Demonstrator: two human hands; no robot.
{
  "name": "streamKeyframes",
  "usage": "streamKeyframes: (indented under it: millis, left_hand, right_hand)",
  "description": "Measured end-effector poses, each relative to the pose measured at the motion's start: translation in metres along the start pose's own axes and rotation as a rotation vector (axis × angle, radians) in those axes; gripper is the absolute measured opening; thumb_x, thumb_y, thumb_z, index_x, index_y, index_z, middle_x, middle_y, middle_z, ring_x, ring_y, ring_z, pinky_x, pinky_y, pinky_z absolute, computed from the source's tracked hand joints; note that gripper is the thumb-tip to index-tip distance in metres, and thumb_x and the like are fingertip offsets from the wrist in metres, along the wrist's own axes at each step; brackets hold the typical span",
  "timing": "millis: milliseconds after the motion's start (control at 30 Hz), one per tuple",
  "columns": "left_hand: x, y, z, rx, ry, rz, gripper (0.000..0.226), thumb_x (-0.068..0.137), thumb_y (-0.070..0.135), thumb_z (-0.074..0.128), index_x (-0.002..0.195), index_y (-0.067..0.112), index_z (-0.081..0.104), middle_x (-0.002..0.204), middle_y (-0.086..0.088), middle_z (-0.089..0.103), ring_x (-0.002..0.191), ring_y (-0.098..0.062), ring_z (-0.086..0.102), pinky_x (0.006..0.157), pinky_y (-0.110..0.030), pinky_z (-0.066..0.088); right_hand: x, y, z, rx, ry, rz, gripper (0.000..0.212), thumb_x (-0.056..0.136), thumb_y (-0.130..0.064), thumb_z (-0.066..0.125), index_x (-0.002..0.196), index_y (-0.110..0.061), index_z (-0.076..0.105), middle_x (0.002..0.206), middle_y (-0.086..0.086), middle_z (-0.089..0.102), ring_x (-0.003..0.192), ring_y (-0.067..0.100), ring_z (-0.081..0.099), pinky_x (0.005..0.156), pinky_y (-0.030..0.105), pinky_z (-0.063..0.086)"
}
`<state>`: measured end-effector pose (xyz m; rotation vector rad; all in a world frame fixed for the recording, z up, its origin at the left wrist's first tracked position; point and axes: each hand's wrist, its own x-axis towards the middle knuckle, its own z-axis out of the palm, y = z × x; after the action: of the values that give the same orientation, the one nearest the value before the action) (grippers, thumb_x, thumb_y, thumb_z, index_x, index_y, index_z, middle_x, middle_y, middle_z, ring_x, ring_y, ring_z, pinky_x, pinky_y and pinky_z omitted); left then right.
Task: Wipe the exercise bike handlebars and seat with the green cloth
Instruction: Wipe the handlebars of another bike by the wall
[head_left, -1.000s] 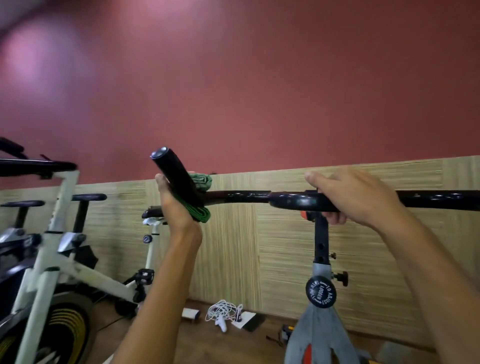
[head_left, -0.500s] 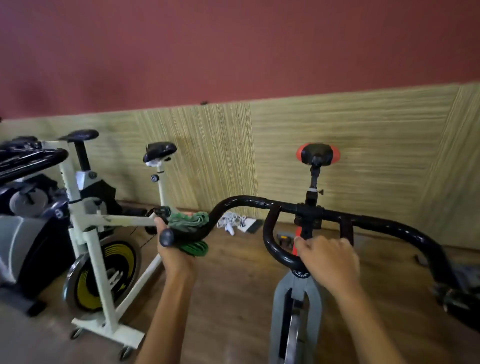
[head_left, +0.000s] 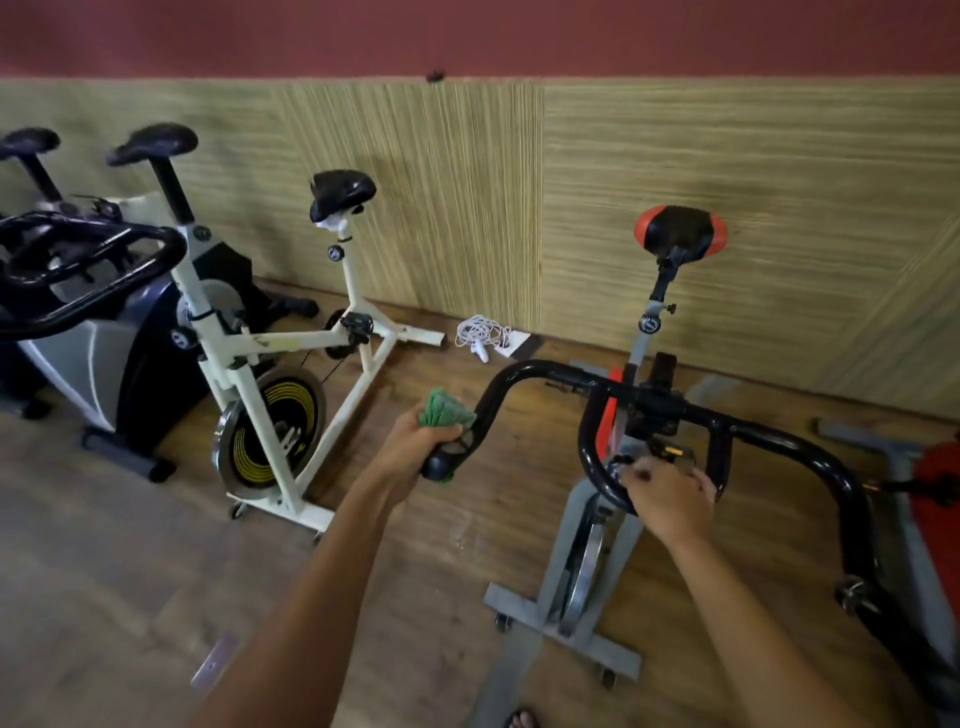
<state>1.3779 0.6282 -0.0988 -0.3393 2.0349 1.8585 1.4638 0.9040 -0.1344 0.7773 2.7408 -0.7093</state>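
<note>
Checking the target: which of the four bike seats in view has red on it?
The seat on the grey bike being wiped, rightmost along the wall: black centre, red side panels. The other three are all black.

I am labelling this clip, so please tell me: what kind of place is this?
Probably a small gym or exercise room: a grey exercise bike under the hands, a white exercise bike beside it, and another machine at left.

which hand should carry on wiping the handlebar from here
Left, most likely. The left hand already holds the green cloth bunched around the handlebar's left grip end. The right hand has no cloth; it grips the inner loop, seemingly steadying the bike.
</note>
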Motion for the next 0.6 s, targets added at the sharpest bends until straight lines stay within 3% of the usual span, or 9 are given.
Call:
streamKeyframes:
  millis: [67,133,233,300,367,467,533,600]
  left_hand:
    - [-0.004,0.006,-0.004,0.038,0.079,0.075,0.025,0.090,-0.010,0.059,0.094,0.013,0.067,0.094,-0.008,0.071,0.088,-0.024,0.068,0.077,-0.031,0.056]
    - [-0.015,0.017,-0.011,0.065,0.149,0.163,0.024,0.092,-0.007,0.058,0.094,0.016,0.067,0.091,0.000,0.071,0.090,-0.022,0.068,0.087,-0.036,0.055]
    - [-0.030,0.035,-0.021,0.005,0.211,0.267,0.018,0.092,0.003,0.063,0.095,0.020,0.069,0.093,0.000,0.073,0.094,-0.021,0.069,0.086,-0.038,0.055]
    - [-0.040,0.047,-0.022,-0.175,0.194,0.242,0.015,0.092,0.007,0.064,0.098,0.018,0.072,0.097,-0.004,0.075,0.097,-0.025,0.070,0.084,-0.039,0.056]
    - [-0.048,0.056,-0.019,-0.353,0.152,0.169,0.013,0.093,0.011,0.063,0.103,0.012,0.072,0.100,-0.010,0.075,0.096,-0.028,0.071,0.080,-0.039,0.057]
    - [-0.059,0.060,-0.009,-0.480,-0.017,0.093,0.030,0.101,0.026,0.051,0.097,0.011,0.076,0.103,-0.014,0.074,0.094,-0.028,0.070,0.081,-0.039,0.056]
    - [-0.064,0.061,-0.004,-0.566,-0.136,0.079,0.046,0.105,0.033,0.040,0.093,0.010,0.078,0.100,-0.014,0.073,0.092,-0.025,0.070,0.083,-0.037,0.055]
    - [-0.065,0.061,-0.002,-0.643,-0.153,0.102,0.043,0.105,0.032,0.037,0.104,0.004,0.070,0.099,-0.014,0.069,0.092,-0.024,0.069,0.082,-0.035,0.056]
  right_hand:
    - [-0.011,-0.009,0.006,0.223,0.085,-0.052,0.020,0.101,-0.035,0.050,0.093,-0.036,0.069,0.098,-0.006,0.071,0.100,0.017,0.065,0.110,0.044,0.036]
    - [-0.029,-0.027,0.005,0.458,0.157,-0.151,0.013,0.099,-0.030,0.056,0.091,-0.036,0.065,0.104,-0.007,0.068,0.096,0.010,0.063,0.095,0.038,0.048]
    - [-0.053,-0.063,-0.004,0.736,0.005,-0.234,0.011,0.099,-0.021,0.060,0.106,-0.021,0.069,0.104,-0.013,0.064,0.098,0.002,0.060,0.082,0.016,0.045]
    - [-0.063,-0.091,-0.009,0.840,-0.121,-0.284,0.014,0.098,-0.019,0.062,0.111,-0.021,0.068,0.106,-0.011,0.066,0.101,0.003,0.062,0.089,0.021,0.049]
    - [-0.070,-0.119,-0.015,0.904,-0.165,-0.373,0.016,0.096,-0.017,0.064,0.110,-0.024,0.067,0.105,-0.007,0.067,0.099,0.006,0.064,0.090,0.027,0.052]
    - [-0.071,-0.153,-0.020,0.916,-0.190,-0.517,0.020,0.092,-0.018,0.070,0.111,-0.021,0.065,0.103,-0.003,0.065,0.094,0.003,0.063,0.081,0.018,0.051]
    - [-0.067,-0.170,-0.019,0.888,-0.317,-0.551,0.039,0.086,-0.026,0.077,0.121,-0.020,0.061,0.111,-0.002,0.061,0.097,0.004,0.061,0.080,0.017,0.052]
    - [-0.058,-0.179,-0.016,0.826,-0.424,-0.532,0.056,0.081,-0.031,0.082,0.130,-0.022,0.057,0.119,-0.004,0.058,0.106,0.008,0.059,0.085,0.017,0.050]
